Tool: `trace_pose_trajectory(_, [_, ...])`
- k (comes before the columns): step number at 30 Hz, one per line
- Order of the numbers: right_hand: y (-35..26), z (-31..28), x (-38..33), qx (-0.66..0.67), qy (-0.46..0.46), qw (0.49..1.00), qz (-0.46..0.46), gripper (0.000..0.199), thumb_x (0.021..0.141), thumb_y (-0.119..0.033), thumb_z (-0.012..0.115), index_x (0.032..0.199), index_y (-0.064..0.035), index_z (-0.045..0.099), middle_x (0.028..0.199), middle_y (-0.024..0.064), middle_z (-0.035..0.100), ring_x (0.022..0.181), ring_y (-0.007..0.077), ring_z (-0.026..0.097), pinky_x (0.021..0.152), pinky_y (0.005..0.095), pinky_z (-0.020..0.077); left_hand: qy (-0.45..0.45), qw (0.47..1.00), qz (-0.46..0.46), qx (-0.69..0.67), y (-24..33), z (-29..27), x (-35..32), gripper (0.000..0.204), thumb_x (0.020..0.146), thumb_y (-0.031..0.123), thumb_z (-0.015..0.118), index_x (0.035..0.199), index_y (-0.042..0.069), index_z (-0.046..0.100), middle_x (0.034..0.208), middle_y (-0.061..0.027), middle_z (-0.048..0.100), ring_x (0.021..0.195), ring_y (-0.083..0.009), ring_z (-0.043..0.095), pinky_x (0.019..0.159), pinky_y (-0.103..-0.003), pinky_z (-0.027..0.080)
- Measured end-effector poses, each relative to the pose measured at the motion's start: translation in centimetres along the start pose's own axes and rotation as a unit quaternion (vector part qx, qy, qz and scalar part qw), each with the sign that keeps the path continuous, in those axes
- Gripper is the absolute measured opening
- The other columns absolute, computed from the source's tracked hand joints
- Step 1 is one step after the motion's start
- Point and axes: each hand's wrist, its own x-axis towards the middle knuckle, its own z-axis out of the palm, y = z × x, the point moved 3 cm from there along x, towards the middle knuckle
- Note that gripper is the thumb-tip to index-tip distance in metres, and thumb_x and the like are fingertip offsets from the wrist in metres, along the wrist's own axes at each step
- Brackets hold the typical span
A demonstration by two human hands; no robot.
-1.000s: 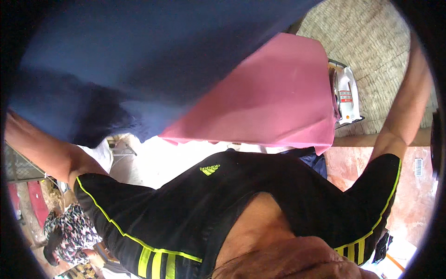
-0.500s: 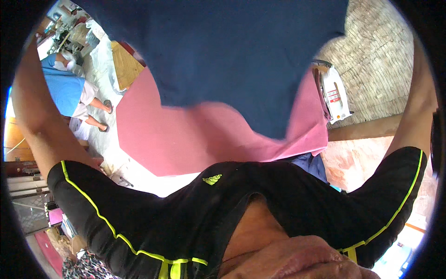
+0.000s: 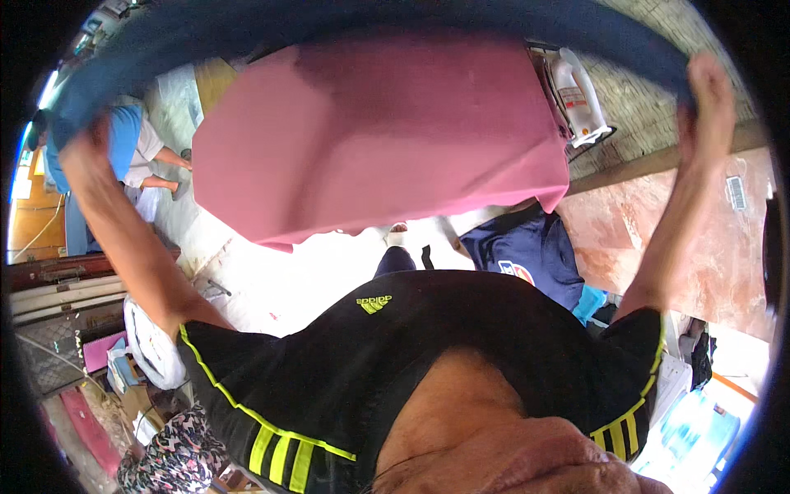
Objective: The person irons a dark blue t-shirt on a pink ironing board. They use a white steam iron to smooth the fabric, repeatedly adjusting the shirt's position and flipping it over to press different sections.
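Note:
A dark navy cloth or garment stretches in a blurred arc across the top of the view, raised above the pink-covered ironing table. Its left end is gripped by my left hand, whose fingers are partly hidden by the fabric. On the other side, my right hand is closed on the right end, arm spread wide. Folds and motion blur hide the cloth's exact kind. A white iron rests at the right end of the pink surface, apart from both hands.
A woven mat and a wooden edge lie beyond the iron. Dark blue fabric with a printed patch hangs below the table's right corner. To the left, a person in blue is nearby. Patterned fabric is at lower left.
The navy cloth has swung upward and away, uncovering more of the pink surface. Both my hands have come into view, arms spread, and the floor before me shows more.

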Motion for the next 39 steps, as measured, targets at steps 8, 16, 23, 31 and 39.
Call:
trace_pose_trajectory(8, [16.2,-5.8,-29.6,0.167,-0.154,0.910,0.347,0.013,0.093,0.002,0.068,0.101,-0.0070,0.063,0.091,-0.0039,0.057,0.083,0.0061,0.052,0.075,0.0212,0.0421,-0.231,0.934,-0.248,-0.111,6.3,12.9,-31.0,0.029,0.098,0.022,0.061,0.104,-0.003,0.075,0.105,-0.0152,0.076,0.102,-0.0254,0.070,0.096,-0.037,0.052])
trace_pose_trajectory(16, [20.4,-10.3,-37.9,0.092,-0.337,0.841,0.414,0.016,0.090,0.004,0.067,0.099,-0.0078,0.062,0.085,-0.0037,0.058,0.083,0.0047,0.056,0.071,0.0220,0.0435,-0.340,0.812,-0.474,-0.021,2.6,11.4,-40.3,0.021,0.093,-0.001,0.061,0.107,-0.001,0.076,0.096,-0.0029,0.076,0.083,-0.0102,0.065,0.081,-0.025,0.052])
trace_pose_trajectory(23, [16.2,-1.0,-27.2,-0.160,-0.455,0.868,0.119,0.019,0.097,-0.018,0.066,0.107,-0.0031,0.061,0.096,0.0191,0.068,0.081,0.0314,0.067,0.073,0.0419,0.0510,-0.152,0.922,-0.354,0.040,-2.4,12.1,-35.5,0.027,0.100,0.019,0.066,0.110,-0.006,0.070,0.092,-0.0128,0.072,0.080,-0.0162,0.067,0.071,-0.030,0.053])
trace_pose_trajectory(31, [25.1,16.0,-13.1,-0.319,-0.283,0.905,0.017,0.034,0.099,-0.034,0.062,0.105,-0.0012,0.068,0.098,0.0253,0.070,0.099,0.0457,0.066,0.085,0.0488,0.0527,-0.027,0.904,-0.236,0.356,-12.0,19.6,-23.1,0.041,0.096,0.032,0.071,0.114,-0.005,0.070,0.096,-0.0203,0.074,0.088,-0.0290,0.073,0.079,-0.040,0.055])
trace_pose_trajectory(39, [25.5,19.2,-11.7,-0.235,-0.368,0.886,0.156,0.031,0.091,-0.027,0.076,0.114,-0.0060,0.073,0.102,0.0150,0.075,0.097,0.0279,0.073,0.088,0.0382,0.0553,-0.077,0.929,-0.331,0.147,-15.9,17.8,-21.1,0.025,0.091,0.013,0.076,0.107,-0.006,0.071,0.095,-0.0126,0.075,0.088,-0.0160,0.068,0.081,-0.031,0.053])
